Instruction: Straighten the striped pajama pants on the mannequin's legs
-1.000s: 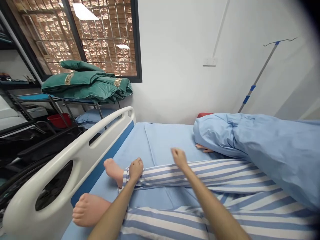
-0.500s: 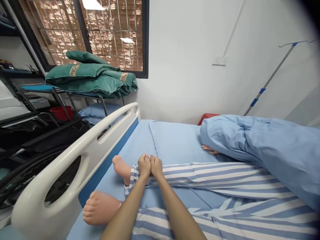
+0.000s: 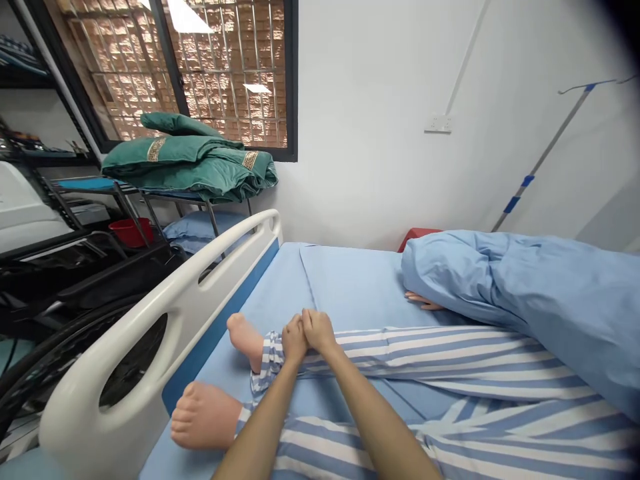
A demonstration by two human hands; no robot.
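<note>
Side by side, my left hand (image 3: 295, 339) and my right hand (image 3: 319, 329) are closed over the lower part of the far striped trouser leg (image 3: 400, 343), just above the ankle. Their thumbs are hidden, and the fingers curl over the far side of the leg. The leg belongs to a manikin lying on the bed. Its far bare foot (image 3: 246, 340) sticks out of the bunched cuff to the left. The near foot (image 3: 205, 417) lies closer to me, and my left forearm crosses over the near trouser leg (image 3: 320, 443).
A white bed end board (image 3: 165, 293) stands beyond the feet. A blue quilt (image 3: 500, 273) covers the manikin's upper part, with its hand (image 3: 423, 300) showing at the edge. Folded green bedding (image 3: 195, 160) rests on a rack by the window. An IV pole (image 3: 540, 160) stands at right.
My right hand has shifted slightly right along the trouser leg, and its wrist is turned a little. My left hand remains on the leg. The view has moved slightly.
</note>
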